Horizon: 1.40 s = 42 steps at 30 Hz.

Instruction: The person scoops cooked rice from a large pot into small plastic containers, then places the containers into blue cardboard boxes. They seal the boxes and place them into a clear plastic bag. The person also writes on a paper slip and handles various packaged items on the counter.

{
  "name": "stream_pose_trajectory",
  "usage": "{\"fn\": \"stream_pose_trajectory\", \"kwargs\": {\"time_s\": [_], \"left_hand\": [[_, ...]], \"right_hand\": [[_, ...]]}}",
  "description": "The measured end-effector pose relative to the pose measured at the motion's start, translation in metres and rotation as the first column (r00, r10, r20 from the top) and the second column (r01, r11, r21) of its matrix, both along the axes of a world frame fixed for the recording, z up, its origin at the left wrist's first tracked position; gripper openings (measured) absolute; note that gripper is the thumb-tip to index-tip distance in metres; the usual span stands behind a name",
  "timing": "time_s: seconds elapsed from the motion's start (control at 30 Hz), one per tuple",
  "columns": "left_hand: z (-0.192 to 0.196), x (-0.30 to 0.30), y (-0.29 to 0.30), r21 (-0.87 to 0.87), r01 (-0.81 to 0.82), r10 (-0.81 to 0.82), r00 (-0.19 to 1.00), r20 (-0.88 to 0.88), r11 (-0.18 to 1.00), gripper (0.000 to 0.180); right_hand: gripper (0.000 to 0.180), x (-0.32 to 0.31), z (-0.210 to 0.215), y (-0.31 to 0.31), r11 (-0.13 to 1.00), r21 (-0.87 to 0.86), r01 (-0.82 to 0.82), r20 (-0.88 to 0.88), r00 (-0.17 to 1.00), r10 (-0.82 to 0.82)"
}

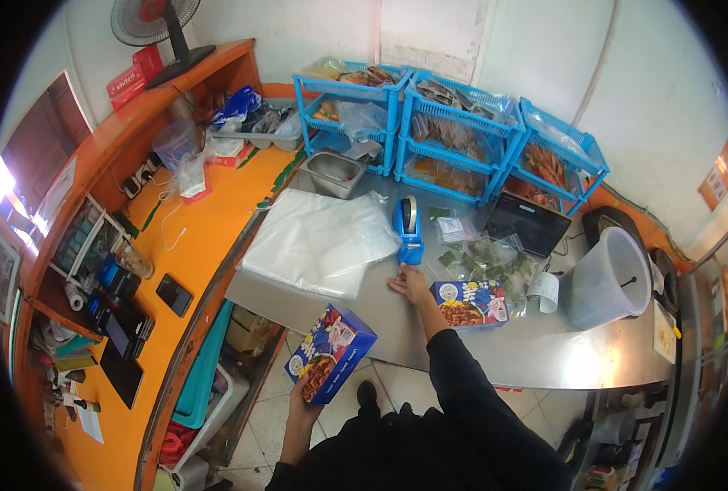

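Observation:
My left hand [302,407] grips the lower end of a blue printed food box [331,353], tilted in front of me at the edge of the steel table. My right hand [413,284] reaches over the tabletop with its fingers apart, the tips close to the near end of a blue tape dispenser [410,231]. Whether they touch it, or any tape, I cannot make out. Just right of my right wrist, a second blue printed food box [472,304] lies on the table. A stack of clear plastic bags [319,237] spreads left of the dispenser.
Small bags of green leaves [488,262], a paper roll [545,292], a dark tablet screen [527,222] and a translucent bucket [608,278] stand to the right. Blue tiered racks [454,139] and a metal pan [333,173] line the back. An orange counter [204,245] holds a phone [174,295].

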State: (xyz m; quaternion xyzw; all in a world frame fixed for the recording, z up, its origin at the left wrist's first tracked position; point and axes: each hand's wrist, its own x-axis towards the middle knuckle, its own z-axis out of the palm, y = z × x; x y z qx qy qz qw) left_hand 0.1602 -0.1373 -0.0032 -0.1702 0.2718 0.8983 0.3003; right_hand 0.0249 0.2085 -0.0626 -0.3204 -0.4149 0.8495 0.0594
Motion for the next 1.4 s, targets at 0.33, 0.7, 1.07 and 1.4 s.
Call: {"fn": "stream_pose_trajectory", "kwargs": {"time_s": [0.33,0.7,1.07,1.4], "left_hand": [[-0.005,0.008,0.001,0.012,0.017,-0.018,1.000,0.011,1.000,0.040],[-0.021,0.012,-0.007,0.009,-0.003,0.003,1.000,0.026,1.000,0.041],[-0.020,0.006,-0.013,0.005,-0.028,0.028,0.999,0.027,1.000,0.042],[-0.024,-0.005,-0.003,-0.031,0.008,-0.007,0.999,0.035,0.999,0.045]], "right_hand": [[0.027,0.020,-0.022,0.016,0.129,0.865,-0.484,0.498,0.858,-0.123],[0.032,-0.019,-0.009,0.006,0.368,0.872,0.323,-0.237,0.936,-0.260],[0.026,-0.002,0.000,0.029,0.889,0.421,0.181,-0.211,0.973,-0.098],[0.019,0.000,0.008,0.014,0.995,-0.041,0.096,-0.189,0.977,-0.102]]}}
